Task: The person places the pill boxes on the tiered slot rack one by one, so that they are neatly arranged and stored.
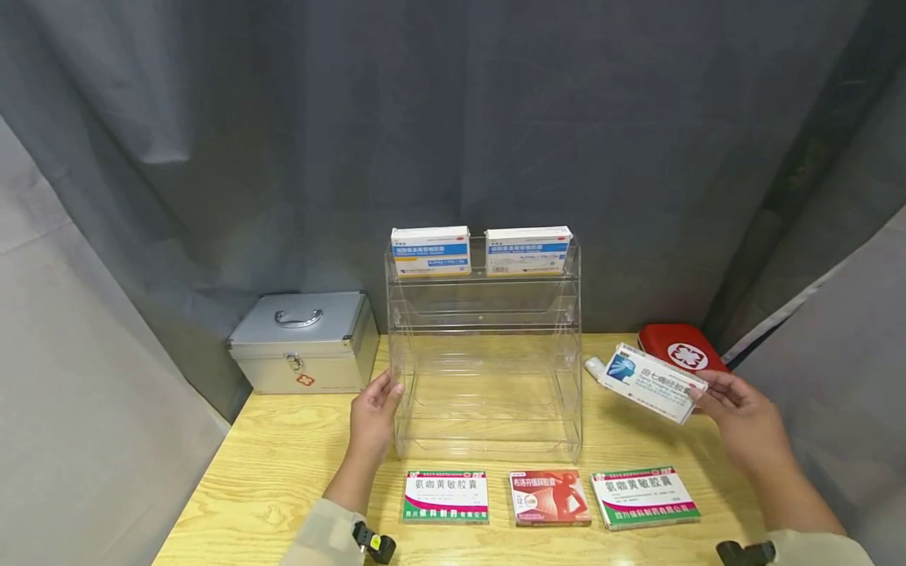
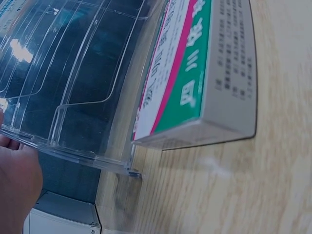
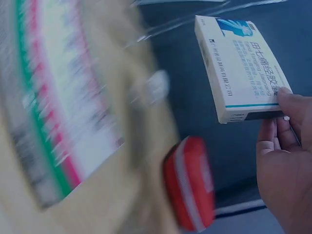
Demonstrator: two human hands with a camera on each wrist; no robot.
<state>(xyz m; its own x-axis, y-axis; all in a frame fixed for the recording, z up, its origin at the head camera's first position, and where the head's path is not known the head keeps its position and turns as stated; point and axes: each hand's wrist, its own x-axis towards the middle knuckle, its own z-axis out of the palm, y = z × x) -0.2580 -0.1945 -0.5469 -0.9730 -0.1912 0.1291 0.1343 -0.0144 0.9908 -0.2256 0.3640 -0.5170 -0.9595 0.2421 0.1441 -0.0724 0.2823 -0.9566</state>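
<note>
- White medicine box (image 1: 651,383) is hanging tilted above the table (image 1: 283,440), right of the clear rack (image 1: 484,318).
- From afar, I am seeing the right hand (image 1: 749,414) pinching its right end, thumb on the printed face, other fingers behind.
- The left hand (image 1: 375,413) is gripping the rack's left side.

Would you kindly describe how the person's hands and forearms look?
The left hand and right hand are ungloved. The left sleeve and right sleeve are pale beige, with a small black device at each cuff; the left one bears a yellow patch.
</note>
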